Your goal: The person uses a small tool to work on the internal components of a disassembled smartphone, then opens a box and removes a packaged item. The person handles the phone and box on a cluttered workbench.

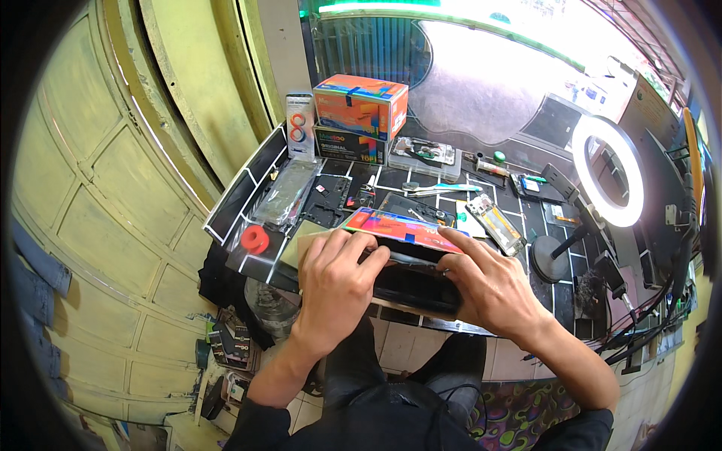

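At the near edge of the black worktable with white grid lines (519,207), both hands are closed around a flat, black rectangular box with a brightly coloured orange, red and blue printed lid (406,259), which sits between them just above the table's front edge. The left hand (335,289) wraps over the box's left end, fingers curled across the top and pressing on the lid; the right hand (489,289) clamps the right end, fingers laid flat along the upper edge. A thin silvery strip shows between the fingertips along the lid, though I cannot tell whether it is a tool or part of the box. The box looks like light cardboard: stiff enough to keep its shape, but easy to dent if squeezed at the middle, and its glossy print likely makes it a little slippery. It probably handles best gripped at the short ends or corners, as now, where the walls are stiffest. Nearby lie a red round spool (255,239), a stacked orange carton on a dark carton (361,105), a clear plastic case of small parts (425,156) and a glowing white ring lamp on a stand (608,171).
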`<move>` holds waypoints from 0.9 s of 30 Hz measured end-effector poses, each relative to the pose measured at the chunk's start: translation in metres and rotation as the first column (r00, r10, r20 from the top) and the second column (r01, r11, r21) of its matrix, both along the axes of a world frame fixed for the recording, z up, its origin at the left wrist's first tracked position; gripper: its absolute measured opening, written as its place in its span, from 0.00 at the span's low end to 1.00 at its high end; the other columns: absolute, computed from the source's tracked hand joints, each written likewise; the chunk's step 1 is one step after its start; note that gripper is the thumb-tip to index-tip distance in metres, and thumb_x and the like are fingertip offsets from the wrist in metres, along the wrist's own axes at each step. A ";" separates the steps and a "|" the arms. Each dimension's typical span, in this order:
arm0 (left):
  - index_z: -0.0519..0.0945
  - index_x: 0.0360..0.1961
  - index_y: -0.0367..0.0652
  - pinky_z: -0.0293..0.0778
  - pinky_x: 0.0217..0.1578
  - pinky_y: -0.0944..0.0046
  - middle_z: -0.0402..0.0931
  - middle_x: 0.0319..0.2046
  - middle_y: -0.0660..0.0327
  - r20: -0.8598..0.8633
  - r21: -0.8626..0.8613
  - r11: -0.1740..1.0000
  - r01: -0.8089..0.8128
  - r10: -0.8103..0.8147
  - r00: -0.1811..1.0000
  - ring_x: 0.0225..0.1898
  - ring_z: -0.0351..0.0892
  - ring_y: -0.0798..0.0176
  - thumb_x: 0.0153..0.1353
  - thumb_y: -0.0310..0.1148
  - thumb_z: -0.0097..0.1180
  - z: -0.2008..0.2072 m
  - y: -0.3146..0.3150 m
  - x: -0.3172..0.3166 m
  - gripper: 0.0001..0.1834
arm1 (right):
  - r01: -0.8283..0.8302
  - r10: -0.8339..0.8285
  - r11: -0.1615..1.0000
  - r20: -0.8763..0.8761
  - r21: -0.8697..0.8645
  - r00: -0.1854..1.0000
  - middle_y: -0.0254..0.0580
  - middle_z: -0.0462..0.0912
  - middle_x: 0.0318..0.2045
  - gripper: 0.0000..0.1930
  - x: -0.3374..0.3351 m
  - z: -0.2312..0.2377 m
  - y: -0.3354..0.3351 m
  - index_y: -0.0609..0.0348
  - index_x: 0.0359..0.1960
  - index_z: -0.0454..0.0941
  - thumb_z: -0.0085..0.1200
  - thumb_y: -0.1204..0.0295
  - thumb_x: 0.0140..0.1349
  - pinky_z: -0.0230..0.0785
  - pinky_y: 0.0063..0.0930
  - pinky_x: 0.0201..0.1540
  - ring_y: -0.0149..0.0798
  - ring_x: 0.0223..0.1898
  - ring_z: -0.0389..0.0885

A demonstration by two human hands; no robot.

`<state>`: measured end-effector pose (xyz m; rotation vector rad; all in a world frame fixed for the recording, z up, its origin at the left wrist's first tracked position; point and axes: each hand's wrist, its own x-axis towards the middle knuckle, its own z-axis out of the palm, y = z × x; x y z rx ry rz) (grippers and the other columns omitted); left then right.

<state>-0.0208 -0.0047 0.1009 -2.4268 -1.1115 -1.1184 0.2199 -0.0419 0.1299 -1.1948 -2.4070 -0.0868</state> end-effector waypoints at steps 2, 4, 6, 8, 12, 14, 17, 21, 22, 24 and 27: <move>0.85 0.35 0.45 0.69 0.39 0.57 0.79 0.34 0.67 -0.047 -0.023 1.000 0.003 -0.004 0.999 0.39 0.78 0.59 0.46 0.27 0.71 -0.003 0.006 0.000 0.13 | -0.045 0.045 0.998 -0.016 -0.033 0.999 0.49 0.73 0.60 0.15 -0.003 0.008 -0.003 0.55 0.44 0.76 0.63 0.66 0.57 0.83 0.40 0.36 0.49 0.55 0.79; 0.85 0.35 0.45 0.69 0.39 0.57 0.79 0.35 0.66 -0.057 -0.034 0.999 -0.002 0.000 0.998 0.40 0.77 0.59 0.45 0.27 0.72 -0.008 0.010 0.002 0.14 | -0.069 0.070 0.997 0.031 -0.025 0.997 0.50 0.71 0.61 0.17 -0.005 0.011 -0.003 0.55 0.43 0.76 0.66 0.64 0.55 0.83 0.40 0.35 0.50 0.56 0.78; 0.85 0.37 0.45 0.70 0.40 0.57 0.78 0.38 0.65 -0.045 -0.058 0.998 -0.002 -0.001 0.999 0.41 0.77 0.58 0.44 0.27 0.73 -0.008 0.011 0.002 0.16 | -0.072 0.069 0.997 0.141 0.021 0.988 0.51 0.70 0.62 0.20 -0.005 0.008 -0.003 0.55 0.42 0.76 0.69 0.62 0.52 0.83 0.40 0.34 0.50 0.57 0.77; 0.85 0.42 0.44 0.71 0.43 0.55 0.78 0.42 0.62 -0.010 -0.095 0.995 0.005 -0.006 1.000 0.44 0.77 0.56 0.43 0.26 0.73 -0.006 0.012 0.003 0.20 | -0.051 0.047 0.999 0.153 0.019 0.987 0.52 0.70 0.61 0.19 -0.003 0.003 0.000 0.56 0.42 0.77 0.69 0.64 0.52 0.83 0.39 0.34 0.51 0.57 0.76; 0.83 0.51 0.43 0.72 0.51 0.53 0.74 0.49 0.56 0.111 -0.159 0.986 0.057 -0.040 0.993 0.51 0.75 0.52 0.49 0.24 0.70 -0.007 0.005 0.005 0.24 | -0.027 0.025 1.000 0.131 0.015 0.991 0.51 0.71 0.59 0.16 -0.003 0.005 0.001 0.57 0.42 0.78 0.67 0.70 0.52 0.84 0.38 0.35 0.49 0.55 0.76; 0.81 0.54 0.44 0.72 0.55 0.52 0.72 0.52 0.52 0.170 -0.142 0.987 0.078 -0.053 0.984 0.53 0.75 0.48 0.48 0.23 0.72 -0.011 -0.005 0.003 0.29 | 0.002 -0.006 1.000 0.154 0.027 0.988 0.51 0.71 0.59 0.17 -0.004 0.003 0.001 0.57 0.42 0.78 0.65 0.73 0.50 0.84 0.37 0.36 0.49 0.54 0.77; 0.82 0.54 0.44 0.73 0.55 0.53 0.71 0.55 0.52 0.142 -0.050 0.995 0.086 -0.078 0.987 0.55 0.74 0.45 0.48 0.25 0.73 -0.024 -0.022 -0.002 0.28 | 0.022 -0.029 0.999 0.161 0.045 0.986 0.49 0.71 0.59 0.18 -0.005 0.001 0.001 0.56 0.43 0.79 0.63 0.76 0.48 0.84 0.37 0.35 0.49 0.53 0.77; 0.86 0.47 0.47 0.57 0.66 0.33 0.71 0.56 0.53 -0.010 -0.026 0.997 -0.072 0.072 0.997 0.62 0.66 0.45 0.51 0.41 0.73 -0.039 -0.045 -0.002 0.21 | 0.025 -0.034 0.997 0.137 0.067 0.990 0.48 0.72 0.58 0.18 -0.009 0.002 0.001 0.56 0.43 0.80 0.63 0.76 0.47 0.83 0.37 0.34 0.47 0.52 0.77; 0.87 0.44 0.49 0.48 0.67 0.26 0.73 0.54 0.57 0.017 -0.036 0.996 -0.084 0.084 0.996 0.63 0.64 0.45 0.54 0.45 0.71 -0.046 -0.048 -0.001 0.19 | 0.022 -0.031 0.997 0.134 0.068 0.990 0.48 0.72 0.58 0.18 -0.009 0.001 0.002 0.56 0.43 0.80 0.62 0.76 0.47 0.83 0.37 0.34 0.47 0.52 0.77; 0.87 0.45 0.49 0.50 0.67 0.27 0.75 0.52 0.61 -0.031 -0.091 0.995 -0.041 0.039 0.999 0.62 0.65 0.46 0.54 0.44 0.71 -0.055 -0.049 -0.004 0.19 | 0.017 -0.026 0.997 0.130 0.072 0.991 0.47 0.72 0.58 0.17 -0.007 0.000 0.003 0.56 0.42 0.80 0.62 0.76 0.47 0.83 0.36 0.34 0.46 0.52 0.77; 0.86 0.43 0.47 0.51 0.67 0.27 0.77 0.48 0.64 -0.018 -0.145 0.989 0.006 -0.008 1.000 0.60 0.67 0.47 0.56 0.42 0.70 -0.057 -0.047 -0.003 0.16 | 0.022 -0.032 0.997 0.139 0.073 0.990 0.47 0.72 0.58 0.16 -0.005 -0.001 0.004 0.57 0.41 0.81 0.62 0.76 0.46 0.83 0.37 0.33 0.45 0.51 0.78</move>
